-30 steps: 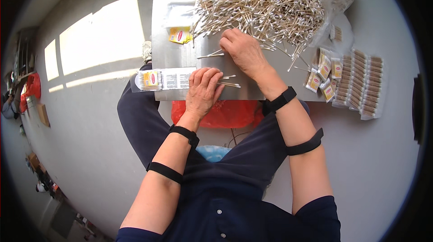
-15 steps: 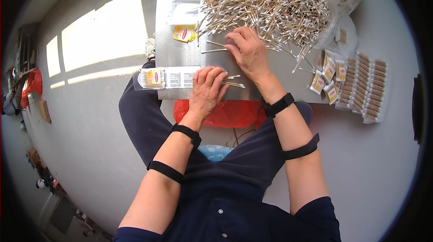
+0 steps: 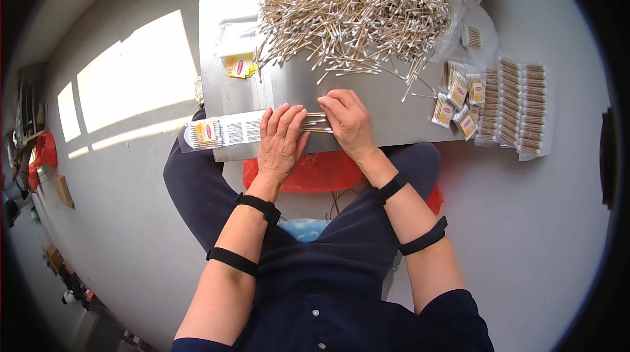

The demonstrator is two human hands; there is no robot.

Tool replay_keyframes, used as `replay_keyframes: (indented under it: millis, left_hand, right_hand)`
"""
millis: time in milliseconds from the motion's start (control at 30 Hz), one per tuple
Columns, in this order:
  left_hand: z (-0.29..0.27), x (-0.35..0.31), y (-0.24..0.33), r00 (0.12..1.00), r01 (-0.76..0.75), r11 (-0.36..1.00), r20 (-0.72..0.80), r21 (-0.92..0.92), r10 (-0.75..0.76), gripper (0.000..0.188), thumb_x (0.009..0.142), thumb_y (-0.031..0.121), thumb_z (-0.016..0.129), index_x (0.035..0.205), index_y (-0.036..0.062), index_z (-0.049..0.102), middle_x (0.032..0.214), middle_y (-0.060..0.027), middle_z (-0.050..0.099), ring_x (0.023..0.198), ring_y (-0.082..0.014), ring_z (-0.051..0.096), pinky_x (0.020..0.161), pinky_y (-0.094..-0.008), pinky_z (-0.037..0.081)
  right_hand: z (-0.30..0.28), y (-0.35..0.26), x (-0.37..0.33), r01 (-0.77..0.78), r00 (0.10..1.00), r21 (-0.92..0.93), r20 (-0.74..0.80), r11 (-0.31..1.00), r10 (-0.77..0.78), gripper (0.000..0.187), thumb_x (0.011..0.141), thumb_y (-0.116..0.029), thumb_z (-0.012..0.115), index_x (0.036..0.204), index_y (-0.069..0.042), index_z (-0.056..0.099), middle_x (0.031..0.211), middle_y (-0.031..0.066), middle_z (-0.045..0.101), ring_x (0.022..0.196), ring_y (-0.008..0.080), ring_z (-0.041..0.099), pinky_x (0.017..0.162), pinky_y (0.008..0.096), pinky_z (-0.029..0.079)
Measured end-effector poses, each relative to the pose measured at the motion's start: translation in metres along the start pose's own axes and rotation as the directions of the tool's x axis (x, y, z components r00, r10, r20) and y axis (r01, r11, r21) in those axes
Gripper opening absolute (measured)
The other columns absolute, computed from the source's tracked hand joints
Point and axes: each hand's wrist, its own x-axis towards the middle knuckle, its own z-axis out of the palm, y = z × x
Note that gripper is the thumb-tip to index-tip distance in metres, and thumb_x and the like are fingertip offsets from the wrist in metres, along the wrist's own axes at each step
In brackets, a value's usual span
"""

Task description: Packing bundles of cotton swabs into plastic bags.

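My left hand (image 3: 279,139) lies over the right part of a long, clear packet (image 3: 241,127) with printed lines, its fingers close together and its thumb along the near side. At the packet's left end is a row of cotton swabs with a yellow label (image 3: 207,132). A few loose cotton swabs (image 3: 317,123) stretch from under my left hand to my right hand. My right hand (image 3: 349,124) pinches their right ends between thumb and fingers. The swabs' left ends are hidden beneath my left fingers.
A large heap of cotton swabs (image 3: 354,17) covers the far part of the metal table (image 3: 400,116), beside a clear plastic bag (image 3: 453,7). Yellow-labelled packs (image 3: 457,89) and long filled strips (image 3: 522,109) are at the right. Yellow cards (image 3: 240,65) lie at the left.
My right hand has come down from the heap's near edge to beside my left hand, bringing cotton swabs. My left hand stays on the packet. The whole view has shifted somewhat.
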Motion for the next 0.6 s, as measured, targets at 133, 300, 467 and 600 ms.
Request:
replay_keyframes:
  millis: [133,300,467,600]
  left_hand:
    - [0.002,0.002,0.002,1.000,-0.008,1.000,-0.008,-0.014,0.008,0.059,0.083,0.014,0.074,0.137,0.0116,0.050,0.140,-0.0032,0.051,0.135,-0.0266,0.043,0.119,-0.0503,0.029]
    - [0.001,0.004,0.004,1.000,0.007,1.000,0.006,-0.012,-0.007,0.056,0.083,0.013,0.074,0.135,0.0118,0.052,0.139,-0.0034,0.052,0.135,-0.0270,0.044,0.119,-0.0502,0.029]
    - [-0.002,0.002,0.003,1.000,0.012,1.000,0.017,-0.009,-0.011,0.055,0.083,0.014,0.074,0.134,0.0118,0.053,0.139,-0.0031,0.052,0.135,-0.0270,0.043,0.118,-0.0500,0.029]
    - [-0.002,0.001,0.001,1.000,0.010,0.999,0.028,0.041,-0.011,0.054,0.087,0.022,0.072,0.136,0.0148,0.052,0.140,0.0000,0.050,0.136,-0.0228,0.042,0.120,-0.0459,0.028]
  right_hand:
    - [-0.026,0.037,0.033,-0.037,0.999,-0.233,-0.012,0.972,0.035,0.014,0.082,-0.003,0.067,0.095,-0.006,0.067,0.096,0.0059,0.061,0.090,0.0258,0.064,0.071,0.0385,0.054]
    - [-0.015,0.039,0.026,-0.003,0.995,-0.229,0.100,0.973,0.027,0.016,0.082,-0.003,0.067,0.097,-0.007,0.066,0.097,0.0067,0.060,0.091,0.0267,0.063,0.073,0.0381,0.054]
    - [-0.011,0.020,0.021,-0.219,0.974,-0.075,-0.069,0.973,0.214,0.023,0.079,-0.002,0.074,0.099,-0.006,0.065,0.097,0.0072,0.060,0.092,0.0277,0.064,0.072,0.0385,0.053]
    - [-0.034,0.044,0.025,-0.114,0.993,-0.173,-0.009,0.978,0.114,0.020,0.079,-0.004,0.076,0.097,-0.007,0.068,0.094,0.0069,0.061,0.083,0.0276,0.065,0.068,0.0396,0.053]
